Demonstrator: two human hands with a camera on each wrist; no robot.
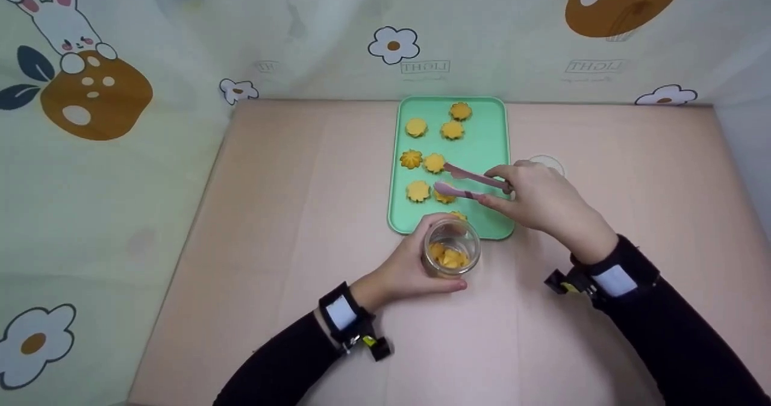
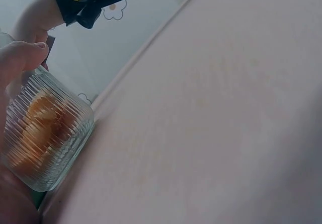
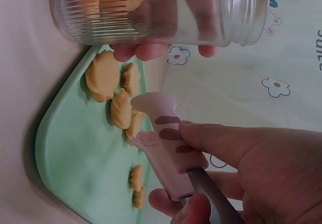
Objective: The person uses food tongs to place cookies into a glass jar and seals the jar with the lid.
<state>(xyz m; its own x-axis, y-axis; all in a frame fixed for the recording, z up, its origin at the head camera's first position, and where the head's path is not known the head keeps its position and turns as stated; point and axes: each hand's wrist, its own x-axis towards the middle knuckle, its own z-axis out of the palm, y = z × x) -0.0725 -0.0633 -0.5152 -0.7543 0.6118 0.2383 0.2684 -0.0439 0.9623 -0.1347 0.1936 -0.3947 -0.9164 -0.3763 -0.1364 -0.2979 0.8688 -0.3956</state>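
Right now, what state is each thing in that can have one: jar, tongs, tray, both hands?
Glass jar: upright on the table, no lid, partly filled with cookies.
Pink tongs: tips apart over the tray, holding nothing.
Green tray: flat on the table, cookies scattered on it.
Left hand: grips the jar's side.
Right hand: grips the tongs' handle end.

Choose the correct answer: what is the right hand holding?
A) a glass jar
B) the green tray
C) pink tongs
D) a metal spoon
C: the right hand grips pink tongs over the green tray, while the left hand holds the glass jar.
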